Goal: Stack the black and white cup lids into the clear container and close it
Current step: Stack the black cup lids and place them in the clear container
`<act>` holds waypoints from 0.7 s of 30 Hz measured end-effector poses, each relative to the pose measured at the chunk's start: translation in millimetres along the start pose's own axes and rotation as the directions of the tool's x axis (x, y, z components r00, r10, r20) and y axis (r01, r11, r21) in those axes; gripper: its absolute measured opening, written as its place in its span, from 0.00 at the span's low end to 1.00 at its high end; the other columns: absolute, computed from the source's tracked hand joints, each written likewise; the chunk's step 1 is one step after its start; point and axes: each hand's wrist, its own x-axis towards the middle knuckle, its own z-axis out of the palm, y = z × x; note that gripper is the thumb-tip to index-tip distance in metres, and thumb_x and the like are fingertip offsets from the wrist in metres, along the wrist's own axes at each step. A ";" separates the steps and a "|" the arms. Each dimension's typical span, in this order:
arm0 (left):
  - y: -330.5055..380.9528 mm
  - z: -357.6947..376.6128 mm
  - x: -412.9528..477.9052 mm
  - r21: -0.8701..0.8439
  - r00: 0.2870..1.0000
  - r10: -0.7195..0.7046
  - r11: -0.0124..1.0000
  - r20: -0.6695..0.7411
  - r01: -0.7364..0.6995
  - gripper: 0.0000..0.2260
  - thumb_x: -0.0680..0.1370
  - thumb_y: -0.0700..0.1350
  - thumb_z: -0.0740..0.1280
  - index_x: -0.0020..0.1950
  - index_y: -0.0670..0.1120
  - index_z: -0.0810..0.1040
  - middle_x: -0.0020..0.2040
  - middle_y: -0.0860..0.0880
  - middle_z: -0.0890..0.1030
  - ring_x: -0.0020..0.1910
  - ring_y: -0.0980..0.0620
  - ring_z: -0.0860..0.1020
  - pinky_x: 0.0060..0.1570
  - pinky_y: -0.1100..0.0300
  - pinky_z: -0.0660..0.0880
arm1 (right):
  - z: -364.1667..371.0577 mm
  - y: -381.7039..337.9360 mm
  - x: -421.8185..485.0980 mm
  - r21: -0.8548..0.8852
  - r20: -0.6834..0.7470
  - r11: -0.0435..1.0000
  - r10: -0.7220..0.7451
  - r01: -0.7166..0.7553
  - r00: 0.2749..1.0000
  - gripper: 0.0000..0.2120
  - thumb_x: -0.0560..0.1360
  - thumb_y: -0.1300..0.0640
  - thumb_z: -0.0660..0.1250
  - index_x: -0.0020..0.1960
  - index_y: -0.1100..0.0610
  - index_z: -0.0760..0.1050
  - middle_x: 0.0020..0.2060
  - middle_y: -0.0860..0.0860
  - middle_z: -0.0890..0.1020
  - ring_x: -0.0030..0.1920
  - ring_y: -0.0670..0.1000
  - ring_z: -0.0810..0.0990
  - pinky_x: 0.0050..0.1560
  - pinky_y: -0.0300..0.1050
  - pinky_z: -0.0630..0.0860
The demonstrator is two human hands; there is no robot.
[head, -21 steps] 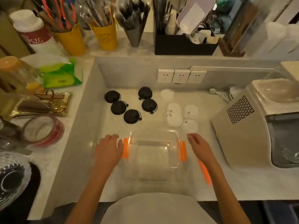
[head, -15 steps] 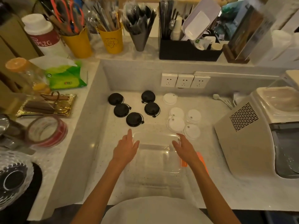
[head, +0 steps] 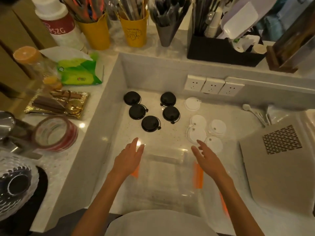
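Observation:
A clear container (head: pixel 163 174) with orange side clips (head: pixel 197 176) sits on the pale counter in front of me. Several black cup lids (head: pixel 150 123) lie scattered beyond it to the left, several white cup lids (head: pixel 197 133) to the right. My left hand (head: pixel 128 158) hovers flat over the container's far left corner, fingers apart, holding nothing. My right hand (head: pixel 207 157) reaches over the far right corner, fingertips close to the nearest white lid (head: pixel 214 143), also holding nothing.
A beige machine (head: pixel 281 160) stands at the right. Wall sockets (head: pixel 213 86) sit behind the lids, white spoons (head: pixel 254 113) to their right. The raised ledge at left holds a tape roll (head: pixel 54 133), a gold tray (head: pixel 56 103) and a wipes pack (head: pixel 80 72); utensil cups line the back.
Both hands left the container's orange side clips and moved forward over its far edge toward the lids. The container stayed in place.

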 end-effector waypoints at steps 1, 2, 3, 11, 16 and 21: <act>1.3 -7.8 8.5 -0.031 1.000 -0.017 0.999 -0.008 0.017 0.27 0.84 0.62 0.50 0.81 0.54 0.58 0.79 0.46 0.66 0.75 0.43 0.69 0.72 0.44 0.65 | -7.5 -9.3 11.3 -0.013 -0.015 1.000 -0.012 0.012 1.000 0.32 0.78 0.34 0.55 0.78 0.48 0.63 0.71 0.52 0.74 0.70 0.54 0.74 0.70 0.55 0.70; 2.2 -15.8 19.0 -0.047 1.000 -0.025 0.999 -0.017 0.024 0.26 0.84 0.61 0.50 0.80 0.52 0.61 0.79 0.46 0.68 0.75 0.43 0.69 0.73 0.45 0.65 | -13.2 -20.6 25.2 -0.032 -0.022 0.999 -0.027 0.027 0.999 0.31 0.79 0.34 0.55 0.77 0.49 0.64 0.70 0.52 0.75 0.68 0.54 0.75 0.69 0.55 0.71; 2.8 -23.6 32.2 -0.057 0.999 -0.033 0.998 -0.020 0.031 0.25 0.85 0.59 0.51 0.79 0.50 0.64 0.77 0.45 0.70 0.74 0.44 0.70 0.73 0.46 0.66 | -16.4 -33.4 41.5 -0.061 -0.021 0.997 -0.045 0.044 0.999 0.30 0.79 0.35 0.56 0.76 0.49 0.66 0.69 0.52 0.77 0.67 0.54 0.76 0.69 0.55 0.71; 15.1 -64.3 180.6 -0.284 0.978 -0.100 0.958 -0.181 0.045 0.18 0.84 0.44 0.58 0.74 0.43 0.71 0.70 0.40 0.77 0.67 0.40 0.76 0.65 0.49 0.73 | 36.0 -167.6 192.2 -0.262 0.174 0.922 -0.247 0.286 0.953 0.27 0.80 0.43 0.62 0.76 0.53 0.66 0.70 0.55 0.75 0.67 0.56 0.76 0.65 0.51 0.72; 18.2 -63.1 247.5 -0.434 0.944 -0.175 0.900 -0.279 0.038 0.23 0.83 0.41 0.60 0.79 0.41 0.64 0.76 0.39 0.70 0.74 0.40 0.69 0.74 0.45 0.67 | 105.2 -229.7 256.1 -0.313 0.245 0.878 -0.294 0.362 0.924 0.28 0.79 0.51 0.65 0.77 0.55 0.63 0.72 0.59 0.70 0.70 0.61 0.71 0.69 0.54 0.70; 6.8 -46.2 261.1 -0.510 0.933 -0.164 0.860 -0.322 -0.025 0.24 0.84 0.40 0.59 0.81 0.41 0.60 0.79 0.40 0.66 0.77 0.42 0.66 0.76 0.47 0.64 | 151.8 -245.9 287.4 -0.399 0.321 0.799 -0.337 0.450 0.885 0.37 0.79 0.50 0.64 0.81 0.54 0.49 0.79 0.56 0.55 0.72 0.64 0.65 0.69 0.58 0.69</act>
